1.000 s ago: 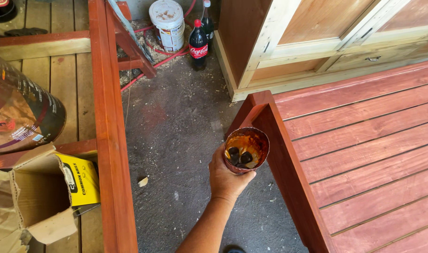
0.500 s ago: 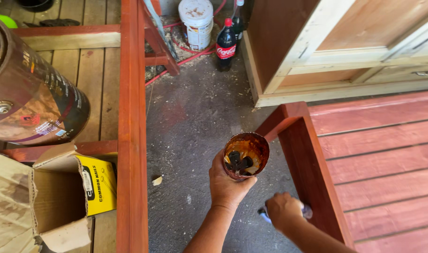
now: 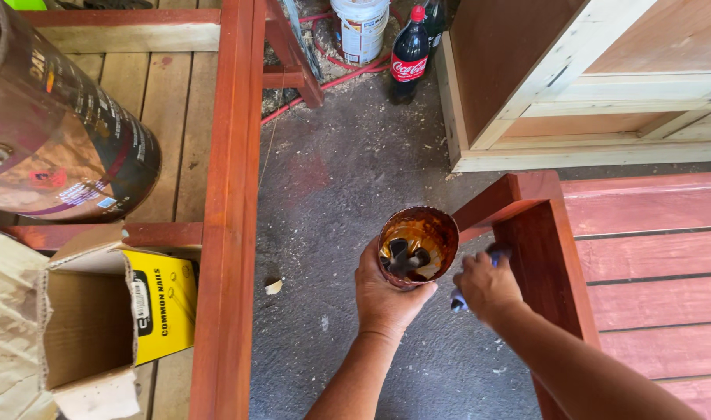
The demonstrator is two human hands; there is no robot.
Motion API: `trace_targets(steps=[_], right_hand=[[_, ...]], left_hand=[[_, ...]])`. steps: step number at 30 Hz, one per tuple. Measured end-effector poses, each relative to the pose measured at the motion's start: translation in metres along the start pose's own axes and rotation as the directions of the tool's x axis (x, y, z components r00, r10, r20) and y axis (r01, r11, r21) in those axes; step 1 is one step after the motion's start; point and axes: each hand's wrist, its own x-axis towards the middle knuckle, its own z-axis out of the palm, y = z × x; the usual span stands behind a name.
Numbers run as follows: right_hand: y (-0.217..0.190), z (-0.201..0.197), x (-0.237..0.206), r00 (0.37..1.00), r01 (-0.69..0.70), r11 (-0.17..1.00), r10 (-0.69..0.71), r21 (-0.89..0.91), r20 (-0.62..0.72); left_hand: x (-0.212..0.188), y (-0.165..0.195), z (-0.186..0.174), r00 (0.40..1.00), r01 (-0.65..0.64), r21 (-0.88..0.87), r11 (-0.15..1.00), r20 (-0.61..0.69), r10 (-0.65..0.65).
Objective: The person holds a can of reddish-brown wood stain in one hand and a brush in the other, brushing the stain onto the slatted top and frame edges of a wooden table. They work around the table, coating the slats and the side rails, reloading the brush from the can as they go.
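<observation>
My left hand (image 3: 386, 299) grips a small open can (image 3: 419, 243) from below; its inside is coated with brown-orange stain and dark lumps lie in it. Just right of the can, my right hand (image 3: 488, 288) is closed around a dark blue handle-like object (image 3: 497, 251), whose ends stick out above and below the fist. This hand sits against the corner post (image 3: 544, 257) of a red-stained wooden frame. Both hands hover over a grey concrete floor (image 3: 347, 179).
A red-stained beam (image 3: 231, 194) runs down the left. Beyond it lie a big dark tin (image 3: 59, 132) and an open cardboard carton (image 3: 67, 334) holding a yellow box (image 3: 165, 307). A soda bottle (image 3: 408, 54), white bucket (image 3: 361, 27) and bare wooden cabinet (image 3: 589, 85) stand at the top.
My right hand has come into view from the lower right and risen beside the can, against the red post. The can stays in my left hand. The camera has moved closer.
</observation>
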Motion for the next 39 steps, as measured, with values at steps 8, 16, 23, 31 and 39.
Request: trace_targets(steps=[8,16,23,31,39], right_hand=[[-0.008,-0.024,-0.021,0.998,-0.003,1.000,0.002,0.022,0.060],[0.017,-0.012,-0.046,0.985,-0.013,0.969,-0.030,-0.245,-0.171],[-0.024,0.024,-0.140,1.000,-0.022,0.998,0.022,-0.050,0.013],[-0.074,0.129,-0.242,0.998,-0.035,0.999,0.035,-0.003,-0.052],[-0.086,0.165,-0.327,0.992,-0.117,0.966,0.102,0.230,0.079]], left_hand=[[0.007,0.020,0.015,0.998,-0.063,-0.035,0.997,-0.009,0.063],[-0.011,0.040,0.023,0.995,-0.090,-0.042,0.995,0.030,0.092],[-0.039,0.071,0.010,0.979,-0.183,0.006,0.983,0.091,0.182],[-0.084,0.115,0.003,0.947,-0.269,-0.072,0.961,0.162,0.277],[-0.131,0.164,0.013,0.890,-0.322,-0.137,0.937,0.294,0.349]])
